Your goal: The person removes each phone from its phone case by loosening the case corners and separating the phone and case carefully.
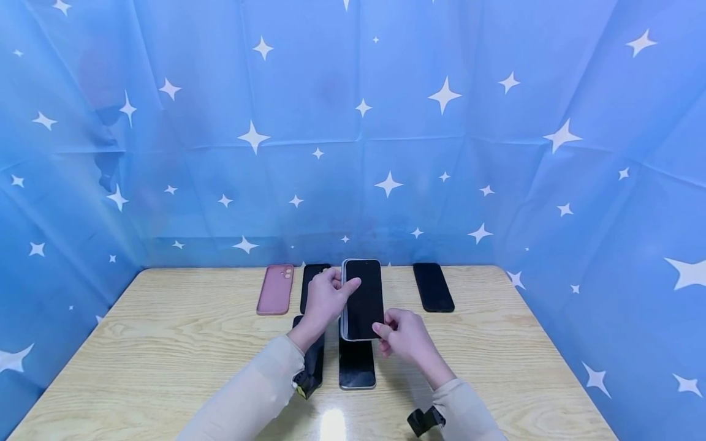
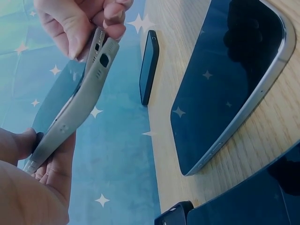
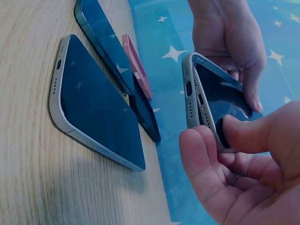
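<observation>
Held up above the table is a dark-screened phone sitting partly inside a light grey phone case. At the bottom end a narrow gap shows between the phone's edge and the case. My left hand grips the upper left side, thumb over the screen. My right hand pinches the lower right corner, its thumb on the screen and its fingers at the case's edge. Below them, another phone with a pale frame lies screen up on the table.
A pink phone case and a black phone-shaped item lie at the back left. Another dark phone rests partly beneath my left wrist. At the back right lies a black phone-shaped item. A blue starred curtain surrounds the wooden table.
</observation>
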{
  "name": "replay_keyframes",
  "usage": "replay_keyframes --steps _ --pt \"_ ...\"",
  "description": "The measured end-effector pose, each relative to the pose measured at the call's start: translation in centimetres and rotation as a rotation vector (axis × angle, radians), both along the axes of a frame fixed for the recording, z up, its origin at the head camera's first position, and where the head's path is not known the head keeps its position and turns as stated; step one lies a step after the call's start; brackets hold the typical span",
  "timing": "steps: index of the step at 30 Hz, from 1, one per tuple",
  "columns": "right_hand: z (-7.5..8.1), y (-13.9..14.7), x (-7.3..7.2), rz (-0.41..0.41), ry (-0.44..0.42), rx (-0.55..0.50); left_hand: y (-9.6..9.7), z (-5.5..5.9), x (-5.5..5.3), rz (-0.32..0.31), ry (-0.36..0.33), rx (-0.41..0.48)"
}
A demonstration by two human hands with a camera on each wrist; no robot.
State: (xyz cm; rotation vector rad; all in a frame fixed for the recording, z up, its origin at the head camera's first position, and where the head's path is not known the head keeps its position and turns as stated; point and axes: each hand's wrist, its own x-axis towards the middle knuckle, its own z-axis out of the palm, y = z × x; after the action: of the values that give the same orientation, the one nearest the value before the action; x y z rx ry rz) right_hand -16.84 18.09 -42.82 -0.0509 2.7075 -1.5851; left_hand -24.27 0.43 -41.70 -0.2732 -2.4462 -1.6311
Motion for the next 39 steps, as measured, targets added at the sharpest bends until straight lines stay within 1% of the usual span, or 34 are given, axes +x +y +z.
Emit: replay_keyframes --steps 4,8,11,13,19,22,28,34,39 --pt "-0.2 0.3 0.0 0.015 -0.012 -0.09 0.0 -0.2 -0.2 0.011 0.003 0.006" --pt "-0.4 0.9 -0.1 0.049 -0.042 -0.207 0.0 -0.2 -0.3 0.009 -0.009 0.03" --pt "-0.4 1.4 0.0 0.061 -0.075 -0.276 0.0 -0.1 -0.3 0.004 -0.015 0.038" --pt "-0.5 1.8 0.0 0.052 -0.095 -0.309 -0.1 0.0 -0.3 -0.005 -0.02 0.044" --pt "-0.8 2.7 -0.1 -0.012 -0.136 -0.39 -0.2 0.4 -0.2 -0.051 -0.07 0.055" --pt "-0.9 3.1 0.0 -0.039 -0.138 -0.41 -0.4 0.7 -0.4 -0.063 -0.088 0.056" --pt "-0.8 3.8 0.4 -0.07 -0.128 -0.433 -0.7 1.2 -0.7 -0.051 -0.104 0.074" --pt "-0.7 4.4 0.6 -0.067 -0.118 -0.426 -0.9 1.4 -0.9 -0.054 -0.103 0.065" --pt "-0.6 4.8 0.7 -0.065 -0.108 -0.41 -1.2 1.5 -1.0 -0.073 -0.1 0.067"
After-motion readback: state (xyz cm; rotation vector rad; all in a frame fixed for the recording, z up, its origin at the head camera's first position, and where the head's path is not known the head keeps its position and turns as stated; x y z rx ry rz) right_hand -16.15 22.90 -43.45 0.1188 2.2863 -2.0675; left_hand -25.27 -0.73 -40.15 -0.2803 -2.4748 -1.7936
